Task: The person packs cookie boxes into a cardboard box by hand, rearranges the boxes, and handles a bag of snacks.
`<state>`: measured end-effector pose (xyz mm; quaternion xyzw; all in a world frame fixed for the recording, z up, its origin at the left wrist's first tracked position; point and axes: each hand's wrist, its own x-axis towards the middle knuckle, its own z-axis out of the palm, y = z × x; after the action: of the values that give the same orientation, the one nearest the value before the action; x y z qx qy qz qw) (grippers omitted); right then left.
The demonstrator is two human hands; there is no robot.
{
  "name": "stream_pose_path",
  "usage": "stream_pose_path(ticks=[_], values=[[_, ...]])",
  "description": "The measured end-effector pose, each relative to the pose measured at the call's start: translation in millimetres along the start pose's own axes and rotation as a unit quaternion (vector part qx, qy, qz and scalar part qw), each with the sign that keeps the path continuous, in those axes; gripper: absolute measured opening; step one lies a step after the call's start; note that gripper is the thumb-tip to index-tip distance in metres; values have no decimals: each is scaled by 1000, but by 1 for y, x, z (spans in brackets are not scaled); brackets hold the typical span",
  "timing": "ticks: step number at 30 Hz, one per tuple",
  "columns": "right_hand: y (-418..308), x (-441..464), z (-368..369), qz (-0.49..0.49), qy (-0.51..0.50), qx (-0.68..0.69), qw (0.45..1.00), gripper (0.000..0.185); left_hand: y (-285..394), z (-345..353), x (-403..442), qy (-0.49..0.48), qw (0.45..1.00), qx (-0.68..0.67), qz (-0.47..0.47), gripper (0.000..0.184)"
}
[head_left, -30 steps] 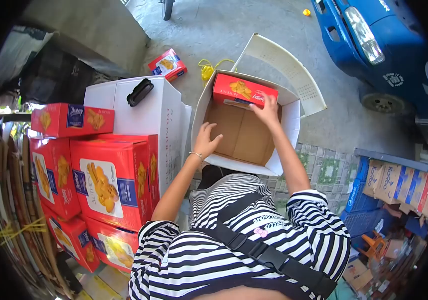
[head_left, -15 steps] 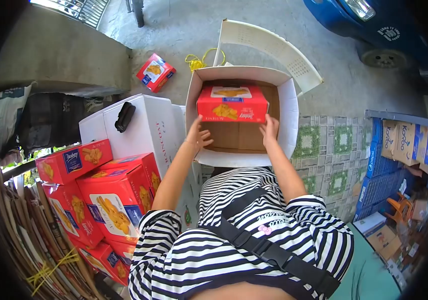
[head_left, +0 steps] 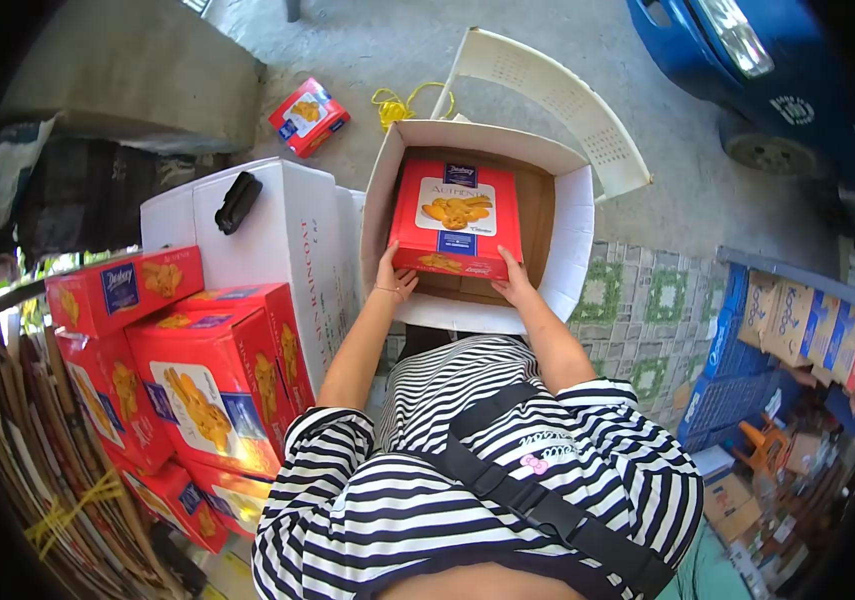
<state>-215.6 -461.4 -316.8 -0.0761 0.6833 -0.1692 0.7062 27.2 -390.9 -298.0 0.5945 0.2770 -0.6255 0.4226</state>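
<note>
Both hands gripping: left hand (head_left: 398, 280) and right hand (head_left: 515, 281) have fingers on the near corners of the red box (head_left: 458, 215). Box is inside the carton (head_left: 573, 235), big printed face up; can't tell if it touches the base. Delta vs half a second ago: near edge closer to the body, face tipped into view. So two-handed repositioning, no release yet. White chair (head_left: 568, 95) just beyond carton.
</note>
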Motion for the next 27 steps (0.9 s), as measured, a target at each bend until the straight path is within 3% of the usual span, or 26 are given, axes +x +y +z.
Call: stream_pose_path(ticks=[3,6,9,11,13,17,19,20,22,25,27], values=[[-3,1,-5,8,-28,-5,1000,86,7,1,-27,-107,994,-14,-10,78],[-3,14,-19,93,-109,22,989,81,22,18,-49,-134,989,40,39,76],[-15,8,-20,59,-116,83,988,73,29,28,-55,-138,977,156,41,88],[-25,2,-20,51,-94,100,989,68,21,30,-53,-116,959,237,99,93],[-29,-6,-25,51,-110,99,988,64,13,35,-78,-84,960,228,138,87],[-1,-50,-40,-53,-123,114,984,59,-6,13,-98,-97,968,177,149,82],[10,-84,-46,-106,-137,140,975,54,-19,7,-115,-81,970,86,214,78],[13,-100,-47,-113,-143,128,975,54,-28,6,-120,-42,957,90,272,66],[20,-132,-43,-181,-179,198,947,49,-41,5,-129,-7,882,109,458,67],[12,-151,-51,-223,-309,211,900,44,-42,-10,-182,-8,821,167,546,63],[2,-179,-39,-255,-358,210,873,50,-41,-26,-252,-12,807,201,554,73]])
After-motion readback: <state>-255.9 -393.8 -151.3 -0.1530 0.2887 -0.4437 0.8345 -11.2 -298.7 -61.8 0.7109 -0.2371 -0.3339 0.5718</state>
